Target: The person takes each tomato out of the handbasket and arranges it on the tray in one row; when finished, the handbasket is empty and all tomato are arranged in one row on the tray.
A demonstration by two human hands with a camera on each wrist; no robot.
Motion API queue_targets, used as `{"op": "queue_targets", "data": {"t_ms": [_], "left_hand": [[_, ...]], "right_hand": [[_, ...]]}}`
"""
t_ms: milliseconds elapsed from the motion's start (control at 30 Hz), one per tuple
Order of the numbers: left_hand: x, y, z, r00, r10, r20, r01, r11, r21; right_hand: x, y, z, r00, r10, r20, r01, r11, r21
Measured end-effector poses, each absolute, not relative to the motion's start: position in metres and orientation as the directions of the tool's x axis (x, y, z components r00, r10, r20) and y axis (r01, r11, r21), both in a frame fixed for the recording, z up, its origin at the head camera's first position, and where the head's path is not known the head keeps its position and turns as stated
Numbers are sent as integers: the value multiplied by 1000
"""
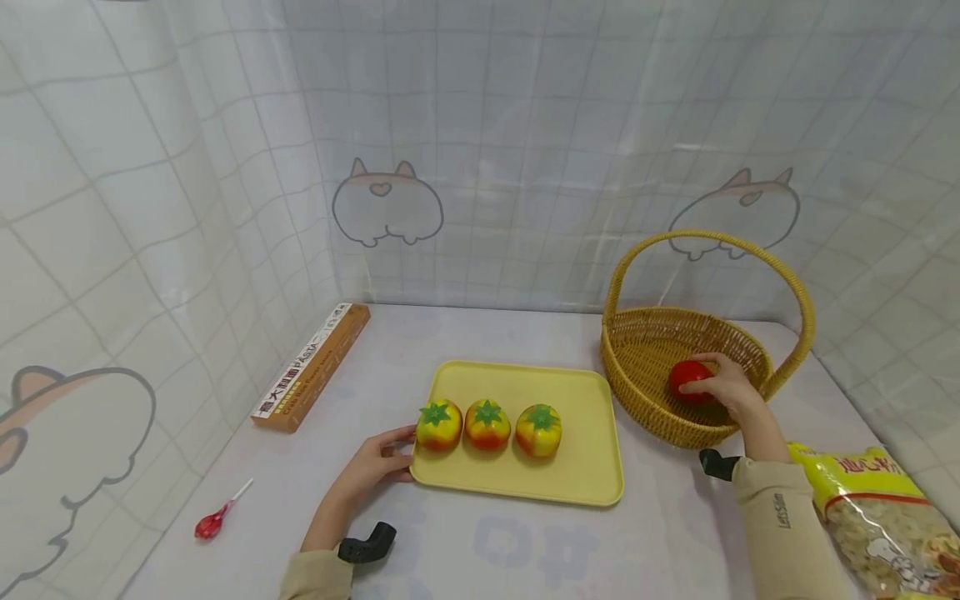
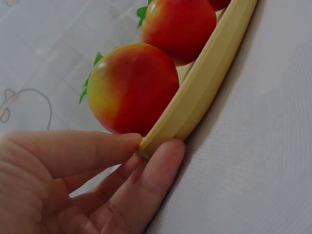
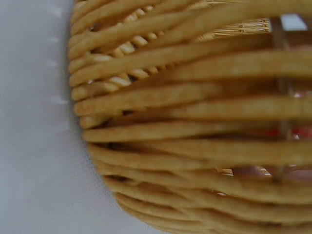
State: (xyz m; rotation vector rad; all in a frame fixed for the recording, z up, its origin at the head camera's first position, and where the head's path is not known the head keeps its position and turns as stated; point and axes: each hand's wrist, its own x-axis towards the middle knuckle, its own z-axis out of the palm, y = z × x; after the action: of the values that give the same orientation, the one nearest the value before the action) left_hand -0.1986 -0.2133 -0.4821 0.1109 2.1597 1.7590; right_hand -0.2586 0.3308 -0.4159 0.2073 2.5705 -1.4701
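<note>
A yellow tray [image 1: 577, 433] carries three red-and-yellow tomatoes [image 1: 487, 425] with green leafy tops, lined up on its left half. My left hand [image 1: 372, 465] pinches the tray's left edge; in the left wrist view the thumb and a finger meet at the rim, close to the nearest tomato [image 2: 136, 90]. Inside the wicker basket [image 1: 622, 379] at the right, my right hand [image 1: 726, 387] grips a smooth red round fruit [image 1: 686, 379], its thumb and fingers around it. Woven basket wall [image 3: 161, 107] fills most of the right wrist view and nearly hides hand and fruit.
The basket's tall handle [image 1: 705, 236] arches above my right hand. A yellow-topped clear food bag [image 1: 881, 517] lies beside my right forearm. On the left are a long pasta box [image 1: 318, 362] and a red lollipop [image 1: 213, 521]. Patterned curtains [image 1: 517, 150] enclose the table.
</note>
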Motion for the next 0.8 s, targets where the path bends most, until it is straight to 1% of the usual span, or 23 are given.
{"op": "queue_targets", "data": {"t_ms": [133,333,500,600,800], "left_hand": [[-199,-213,-483,-936,272,-225,-164,229,960],[-198,-214,-483,-934,282,-220,-157,229,961],[-198,-214,-483,-934,279,-221,-156,238,959],[-198,-214,-484,-934,280,-220,-154,242,958],[-199,-213,-484,-939,265,-218,-152,249,957]], "right_hand": [[-259,330,-417,-976,9,-216,191,512,-838],[-259,331,-418,-963,-61,-262,199,495,-846],[-259,329,-415,-968,-54,-246,191,481,-856],[-258,327,-412,-978,-24,-209,178,436,-882],[-257,317,-402,-987,-8,-162,154,269,-951]]}}
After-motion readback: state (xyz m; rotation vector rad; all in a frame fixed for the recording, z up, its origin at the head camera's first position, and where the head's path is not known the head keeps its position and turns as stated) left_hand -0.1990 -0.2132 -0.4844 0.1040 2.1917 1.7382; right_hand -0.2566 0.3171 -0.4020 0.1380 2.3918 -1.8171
